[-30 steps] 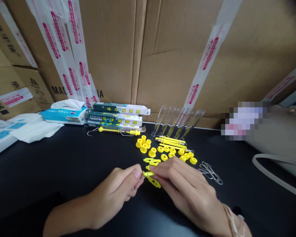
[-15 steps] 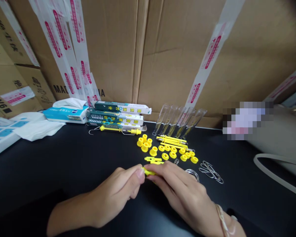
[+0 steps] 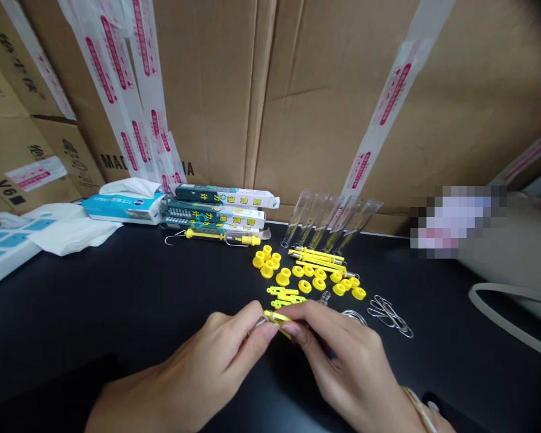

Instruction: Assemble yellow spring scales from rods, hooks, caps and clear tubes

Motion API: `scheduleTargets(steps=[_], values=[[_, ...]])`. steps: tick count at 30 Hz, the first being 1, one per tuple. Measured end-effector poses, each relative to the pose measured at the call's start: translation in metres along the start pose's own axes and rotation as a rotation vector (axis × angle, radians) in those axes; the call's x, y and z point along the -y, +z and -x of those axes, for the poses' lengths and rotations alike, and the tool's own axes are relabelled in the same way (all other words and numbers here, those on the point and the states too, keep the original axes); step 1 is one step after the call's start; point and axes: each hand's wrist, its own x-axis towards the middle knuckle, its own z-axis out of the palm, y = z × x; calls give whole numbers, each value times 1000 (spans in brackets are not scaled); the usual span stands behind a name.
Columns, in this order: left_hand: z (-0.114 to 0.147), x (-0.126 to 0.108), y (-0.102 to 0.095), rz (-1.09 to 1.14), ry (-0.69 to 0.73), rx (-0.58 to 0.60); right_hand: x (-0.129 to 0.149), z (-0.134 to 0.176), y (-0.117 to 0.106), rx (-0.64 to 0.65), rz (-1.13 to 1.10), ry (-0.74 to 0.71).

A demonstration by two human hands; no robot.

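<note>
My left hand [image 3: 234,349] is closed, its thumb and forefinger pinching one end of a small yellow plastic strip [image 3: 277,316]. A thin silvery wire or spring piece [image 3: 258,325] shows between those fingers; its exact kind is unclear. My right hand [image 3: 338,349] pinches the strip's other end, and the fingertips of both hands nearly meet. Just beyond the fingers lie flat yellow plastic pieces [image 3: 283,291] with holes. A small coil spring [image 3: 325,297] rests behind my right hand, and metal rings [image 3: 354,316] are partly hidden by it.
Yellow flanged caps [image 3: 267,269] and yellow rings [image 3: 305,286] lie mid-table, with yellow rods [image 3: 320,258] behind. Several clear tubes [image 3: 318,222] stand at the back. An assembled spring scale [image 3: 220,237] lies before boxes [image 3: 216,213]. Metal hooks [image 3: 390,316] are at right.
Both hands have shifted slightly while still pinching the yellow strip. Its end now shows more between the fingers, and the silvery wire piece has come into view in my left hand.
</note>
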Motion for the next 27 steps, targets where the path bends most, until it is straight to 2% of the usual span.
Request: scheduleTargets(steps=[5, 8, 10, 16, 18, 22, 24, 27], values=[[-6, -5, -4, 128, -68, 17, -1, 0, -1, 5, -11, -11], [-6, -5, -8, 190, -55, 102, -1, 0, -3, 30, -45, 4], [-5, -5, -9, 198, -26, 141, 0, -1, -6, 73, -89, 39], [-6, -4, -9, 176, 84, 88, 4, -7, -12, 188, -268, 226], [-7, -5, -10, 205, 116, 118, 4, -9, -13, 265, -456, 402], [-9, -2, -12, 272, 117, 173, 2, -11, -14, 432, -1092, 828], [-9, 1, -12, 301, 118, 189, 1, -12, -15, 458, -1353, 952], [-9, 3, -10, 294, 132, 184, 1, -15, -20, 506, -1614, 1084]])
